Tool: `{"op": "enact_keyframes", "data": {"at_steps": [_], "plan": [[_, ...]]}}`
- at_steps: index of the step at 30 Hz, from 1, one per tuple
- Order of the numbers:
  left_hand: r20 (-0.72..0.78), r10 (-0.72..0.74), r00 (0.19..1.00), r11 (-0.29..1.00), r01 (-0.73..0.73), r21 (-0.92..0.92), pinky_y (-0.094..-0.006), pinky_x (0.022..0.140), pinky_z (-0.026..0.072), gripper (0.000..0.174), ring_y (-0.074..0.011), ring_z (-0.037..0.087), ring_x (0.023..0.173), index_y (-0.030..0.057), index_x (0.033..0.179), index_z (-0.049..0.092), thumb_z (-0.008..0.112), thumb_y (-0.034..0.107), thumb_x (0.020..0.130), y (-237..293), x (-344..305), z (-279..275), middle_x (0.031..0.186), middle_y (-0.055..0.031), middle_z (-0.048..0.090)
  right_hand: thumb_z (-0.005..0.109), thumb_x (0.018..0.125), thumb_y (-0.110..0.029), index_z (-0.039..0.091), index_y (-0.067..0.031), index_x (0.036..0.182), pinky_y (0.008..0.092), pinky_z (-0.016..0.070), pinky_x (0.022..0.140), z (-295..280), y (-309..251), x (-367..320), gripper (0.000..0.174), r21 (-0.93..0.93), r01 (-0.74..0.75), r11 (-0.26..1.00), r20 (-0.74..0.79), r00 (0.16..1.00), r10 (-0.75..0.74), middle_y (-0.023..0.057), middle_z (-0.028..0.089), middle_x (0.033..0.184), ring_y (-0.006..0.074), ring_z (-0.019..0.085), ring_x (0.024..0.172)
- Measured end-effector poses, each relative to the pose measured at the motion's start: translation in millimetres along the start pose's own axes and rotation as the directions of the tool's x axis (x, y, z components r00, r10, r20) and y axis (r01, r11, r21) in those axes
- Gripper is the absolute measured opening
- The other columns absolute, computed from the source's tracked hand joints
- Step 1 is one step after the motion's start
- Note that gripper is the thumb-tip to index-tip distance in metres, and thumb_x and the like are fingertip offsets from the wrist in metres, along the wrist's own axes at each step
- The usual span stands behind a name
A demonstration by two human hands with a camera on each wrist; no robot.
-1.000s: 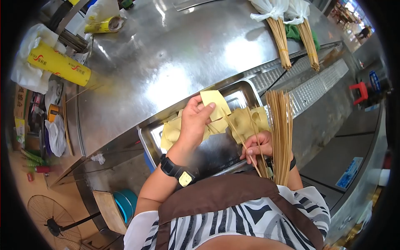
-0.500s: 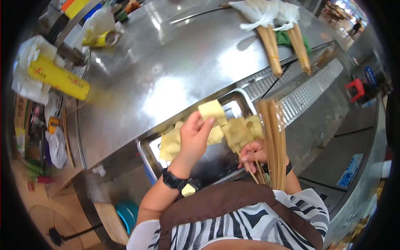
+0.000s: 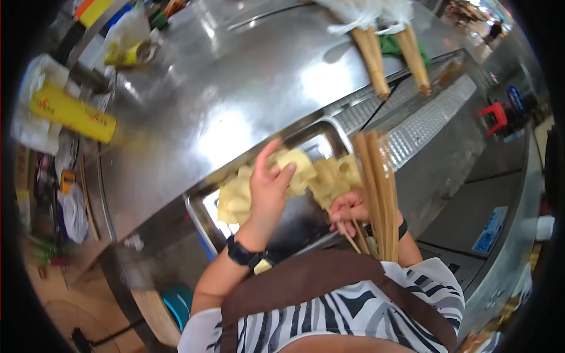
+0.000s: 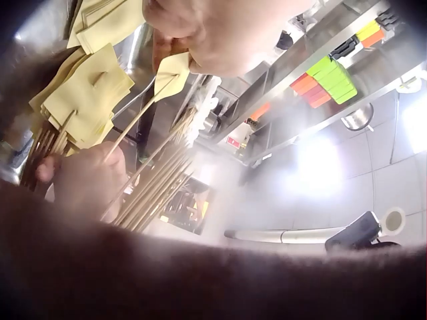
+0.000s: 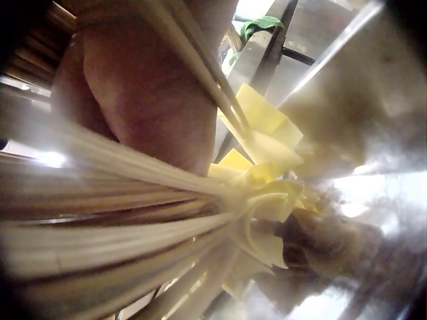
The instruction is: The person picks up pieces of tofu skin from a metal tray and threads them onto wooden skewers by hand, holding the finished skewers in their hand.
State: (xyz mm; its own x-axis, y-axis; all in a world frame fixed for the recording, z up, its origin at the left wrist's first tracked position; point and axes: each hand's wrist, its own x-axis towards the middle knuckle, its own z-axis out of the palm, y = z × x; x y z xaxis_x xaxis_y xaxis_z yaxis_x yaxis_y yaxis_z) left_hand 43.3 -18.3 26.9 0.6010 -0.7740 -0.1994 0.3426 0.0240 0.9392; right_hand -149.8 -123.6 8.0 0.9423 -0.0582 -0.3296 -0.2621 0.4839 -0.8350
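Note:
In the head view my left hand (image 3: 268,191) pinches a small pale-yellow sheet (image 3: 301,162) with the thumb on it, index finger raised. The left wrist view shows a bamboo skewer (image 4: 133,127) reaching up into that sheet. My right hand (image 3: 349,207) grips the skewer low down, over the near right of a metal tray (image 3: 299,219). Folded yellow sheets on skewers (image 3: 328,179) lie just beyond it. More yellow sheets (image 3: 235,200) fill the tray's left side. A bundle of bamboo skewers (image 3: 379,194) stands against the right hand and forearm.
Two skewer bundles (image 3: 371,59) with white plastic round one end lie at the back of the steel counter (image 3: 235,82). Yellow rolls (image 3: 73,115) and bags sit on the left. A perforated metal strip (image 3: 426,120) runs right of the tray.
The left hand has lowered the yellow sheet over the tray, and its index finger has lifted. The skewer tip, earlier bare beside the sheet, now meets it. The right hand keeps its grip.

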Motion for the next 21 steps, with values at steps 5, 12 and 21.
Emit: {"op": "enact_keyframes", "data": {"at_steps": [5, 12, 21], "plan": [[0.013, -0.056, 0.998, 0.997, 0.055, 0.056, -0.0161, 0.051, 0.0336, 0.028, 0.0013, 0.042, 0.056, 0.0043, 0.117, 0.063, 0.063, 0.009, 0.088, -18, 6, -13, 0.071, 0.0088, 0.056, 0.057, 0.093, -0.011, 0.058, -0.0003, 0.081, 0.0292, 0.0528, 0.075, 0, 2, 3, 0.016, -0.018, -0.021, 1.0, -0.011, 1.0, 0.021, 0.003, 0.057, 0.056, 0.0112, 0.057, 0.052], [-0.021, -0.145, 0.989, 0.989, 0.146, 0.034, -0.0157, 0.052, 0.0351, 0.029, 0.0011, 0.042, 0.057, 0.0029, 0.118, 0.061, 0.062, 0.009, 0.09, -17, -2, -7, 0.073, 0.0086, 0.056, 0.058, 0.092, -0.012, 0.058, -0.0004, 0.082, 0.0289, 0.0527, 0.075, -1, 1, 1, 0.016, -0.005, -0.022, 1.0, -0.024, 0.999, 0.022, 0.0026, 0.058, 0.059, 0.0108, 0.057, 0.052], [0.08, -0.149, 0.986, 0.989, 0.151, -0.007, -0.0171, 0.056, 0.0384, 0.035, -0.0017, 0.051, 0.066, 0.0011, 0.124, 0.056, 0.061, 0.008, 0.09, -20, -10, -5, 0.084, 0.0031, 0.062, 0.058, 0.092, -0.012, 0.057, -0.0003, 0.084, 0.0283, 0.0525, 0.076, -2, 0, 1, 0.015, 0.003, -0.039, 0.999, -0.031, 0.999, 0.039, 0.0027, 0.058, 0.061, 0.0104, 0.058, 0.052]]}}
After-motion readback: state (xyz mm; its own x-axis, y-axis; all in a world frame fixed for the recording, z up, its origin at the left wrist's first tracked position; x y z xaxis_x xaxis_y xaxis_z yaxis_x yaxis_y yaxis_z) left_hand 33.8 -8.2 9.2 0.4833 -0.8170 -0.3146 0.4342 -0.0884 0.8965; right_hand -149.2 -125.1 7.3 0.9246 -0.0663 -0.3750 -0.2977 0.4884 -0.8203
